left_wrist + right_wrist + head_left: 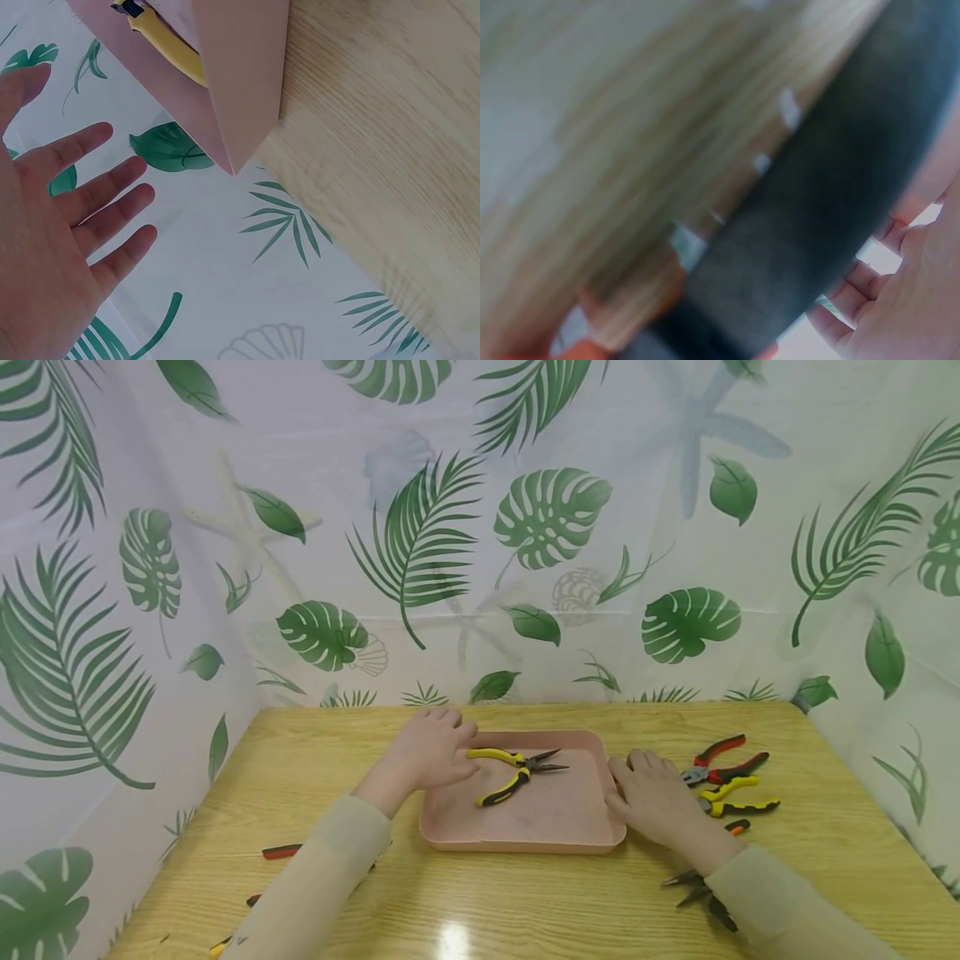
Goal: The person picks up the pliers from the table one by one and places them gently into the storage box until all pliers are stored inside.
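Two hands lie low over a wooden bench (525, 902), one at each side of a pink tray (540, 827). Farthest left, near the bench's front edge, a red-and-black handle (281, 852) lies flat, with more tool ends showing beside the left sleeve (315, 877). The left hand (431, 747) sits at the tray's left rim, its fingers (97, 191) straight and spread, holding nothing; the left wrist view shows the open palm beside a corner of the tray. Inside the tray, towards its far side, lie yellow-handled long-nose pliers (513, 768), handles splayed and pointing at the left hand, tips pointing right; the nearest fingertips are just beside the upper handle, and I cannot tell whether they touch it. The right hand (652, 793) rests palm down against the tray's right rim, fingers relaxed and gripping nothing. Just right of it lie red-handled pliers (723, 760) and, nearer, yellow-and-black pliers (738, 797). Another dark tool (697, 889) pokes out from under the right sleeve. The right wrist view is too blurred to read.
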Demonstrator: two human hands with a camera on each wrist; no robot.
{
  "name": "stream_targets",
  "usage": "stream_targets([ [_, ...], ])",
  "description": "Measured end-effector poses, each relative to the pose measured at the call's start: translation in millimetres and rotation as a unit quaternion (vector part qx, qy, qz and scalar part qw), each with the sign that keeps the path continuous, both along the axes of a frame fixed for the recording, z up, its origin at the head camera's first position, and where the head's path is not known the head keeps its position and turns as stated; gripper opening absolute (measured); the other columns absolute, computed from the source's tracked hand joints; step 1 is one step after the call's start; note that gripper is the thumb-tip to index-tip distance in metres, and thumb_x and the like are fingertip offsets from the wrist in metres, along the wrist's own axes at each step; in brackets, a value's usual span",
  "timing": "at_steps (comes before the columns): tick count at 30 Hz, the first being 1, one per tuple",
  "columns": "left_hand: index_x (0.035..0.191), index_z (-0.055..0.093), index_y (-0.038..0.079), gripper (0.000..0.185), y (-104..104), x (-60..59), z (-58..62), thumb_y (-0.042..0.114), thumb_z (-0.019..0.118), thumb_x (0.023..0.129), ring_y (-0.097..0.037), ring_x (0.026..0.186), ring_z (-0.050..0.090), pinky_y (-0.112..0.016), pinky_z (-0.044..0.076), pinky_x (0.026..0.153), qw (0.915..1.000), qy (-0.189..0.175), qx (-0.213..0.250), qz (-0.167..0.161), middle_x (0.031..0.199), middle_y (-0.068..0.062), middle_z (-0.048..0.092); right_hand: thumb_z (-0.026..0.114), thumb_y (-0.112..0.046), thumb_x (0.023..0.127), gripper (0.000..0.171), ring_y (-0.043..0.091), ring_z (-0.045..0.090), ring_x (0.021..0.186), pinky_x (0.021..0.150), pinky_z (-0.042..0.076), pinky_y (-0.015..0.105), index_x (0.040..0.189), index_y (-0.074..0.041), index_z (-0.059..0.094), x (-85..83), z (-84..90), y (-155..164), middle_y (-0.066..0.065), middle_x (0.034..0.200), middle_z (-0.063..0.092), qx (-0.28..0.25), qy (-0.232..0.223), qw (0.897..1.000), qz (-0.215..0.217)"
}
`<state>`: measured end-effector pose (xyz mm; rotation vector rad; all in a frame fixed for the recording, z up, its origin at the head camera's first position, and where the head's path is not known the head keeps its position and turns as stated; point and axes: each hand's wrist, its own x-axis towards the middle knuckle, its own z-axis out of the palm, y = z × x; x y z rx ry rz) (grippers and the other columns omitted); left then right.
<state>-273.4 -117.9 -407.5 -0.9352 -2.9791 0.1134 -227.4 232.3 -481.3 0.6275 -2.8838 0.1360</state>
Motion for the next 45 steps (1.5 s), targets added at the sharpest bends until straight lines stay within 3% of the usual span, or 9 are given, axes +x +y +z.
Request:
stream_targets([
  [16, 0.129, 0.066, 0.017, 0.041, -8.2, 5.9, -3.0, 0.047, 0.06, 0.104, -0.027, 0.12, 0.059, -0.048, 0.045, 0.108, 0.9999, -0.008, 0.0, 0.014, 0.122, -0.005, 0.065, 0.057, -0.023, 0.102, 0.013, 0.024, 0.037, 0.079, 0.071, 0.029, 0.037, 0.097, -0.012, 0.053, 0.4, 0.2, 0.2, 0.009, 0.089, 0.047, -0.001, 0.001, 1.0, 0.0],
  [28, 0.145, 0.061, 0.015, 0.051, -16.5, 8.3, -10.8, 0.047, 0.058, 0.105, -0.031, 0.126, 0.058, -0.053, 0.045, 0.111, 0.9996, -0.019, 0.004, 0.019, 0.13, -0.01, 0.066, 0.056, -0.024, 0.102, 0.013, 0.024, 0.038, 0.08, 0.071, 0.03, 0.038, 0.097, -0.013, 0.053, -0.2, -0.8, 0.4, 0.009, 0.09, 0.048, -0.002, -0.005, 1.0, -0.004],
  [34, 0.141, 0.064, 0.013, 0.05, -21.2, 13.1, -11.0, 0.047, 0.059, 0.105, -0.034, 0.127, 0.059, -0.055, 0.045, 0.112, 0.9992, -0.022, 0.02, 0.026, 0.131, -0.011, 0.067, 0.057, -0.024, 0.102, 0.012, 0.024, 0.04, 0.081, 0.072, 0.032, 0.038, 0.099, -0.012, 0.054, -0.1, 0.0, 0.4, 0.009, 0.091, 0.049, 0.0, -0.005, 1.0, -0.003],
  [45, 0.137, 0.063, 0.014, 0.046, -32.5, 13.7, -24.0, 0.044, 0.065, 0.102, -0.031, 0.111, 0.061, -0.053, 0.049, 0.102, 0.9986, -0.015, 0.031, 0.039, 0.118, -0.009, 0.068, 0.057, -0.025, 0.103, 0.013, 0.024, 0.039, 0.08, 0.072, 0.031, 0.038, 0.1, -0.012, 0.054, -1.0, -1.5, 0.6, 0.009, 0.09, 0.048, 0.001, -0.005, 1.0, -0.003],
])
